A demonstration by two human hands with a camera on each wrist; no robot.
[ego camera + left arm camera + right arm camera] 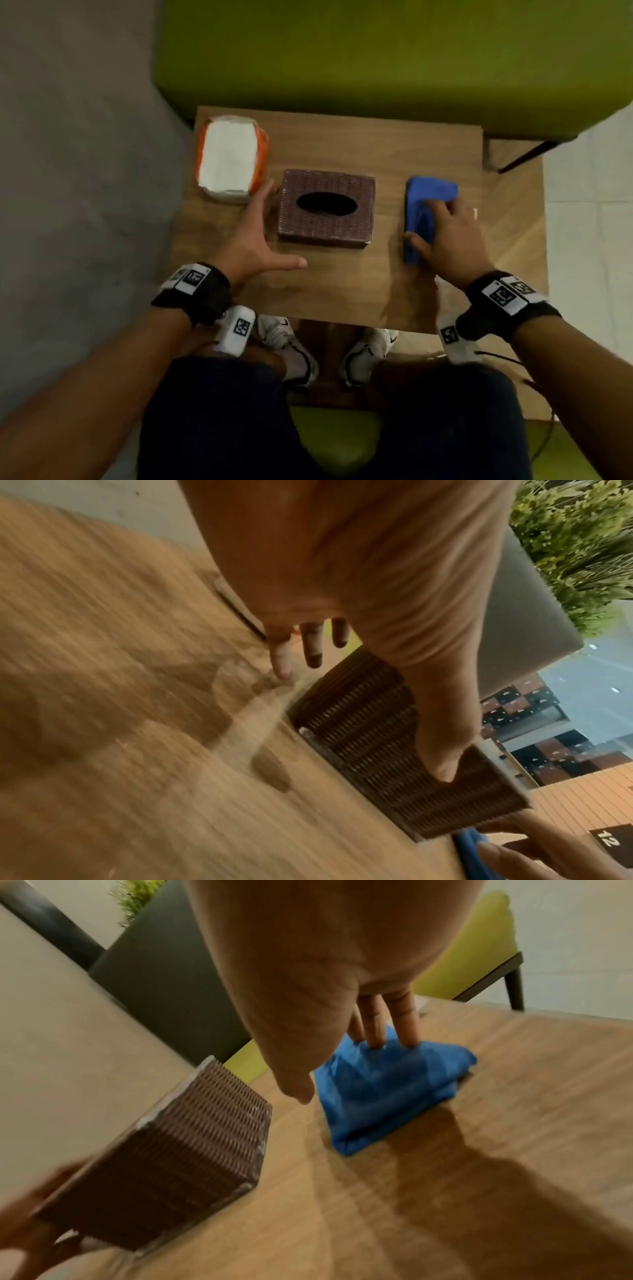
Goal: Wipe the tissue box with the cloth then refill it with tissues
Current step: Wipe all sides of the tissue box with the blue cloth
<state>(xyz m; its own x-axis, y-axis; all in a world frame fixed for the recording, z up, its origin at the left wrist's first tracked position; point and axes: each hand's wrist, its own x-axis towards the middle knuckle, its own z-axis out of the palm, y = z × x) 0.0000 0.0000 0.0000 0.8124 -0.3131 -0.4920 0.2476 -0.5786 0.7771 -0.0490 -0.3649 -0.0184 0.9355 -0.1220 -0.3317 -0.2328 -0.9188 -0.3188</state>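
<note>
Tissue box, brown and woven with a dark oval slot in its top, sat flat near the middle of the wooden table. To its far left lay the pack of tissues, white sheets showing through an orange wrapper. To its right lay the folded blue cloth, well apart from the box.

The left hand was stretched forward just left of the box, palm toward it, fingers straight and spread, the thumb splayed out along the table in front of the box's near left corner. In the left wrist view the thumb crossed in front of the woven side, but the blur made it hard to say whether any finger actually touched the box. It held nothing.

The right hand lay over the near half of the cloth, wrist raised, knuckles up. In the right wrist view its fingertips pressed down into the blue fabric, which bunched under them, while the thumb hung at the cloth's left edge. The cloth rested on the table.

Both forearms reached out from over the person's lap, each wearing a black wrist strap with printed markers. A green chair stood beyond the table.
</note>
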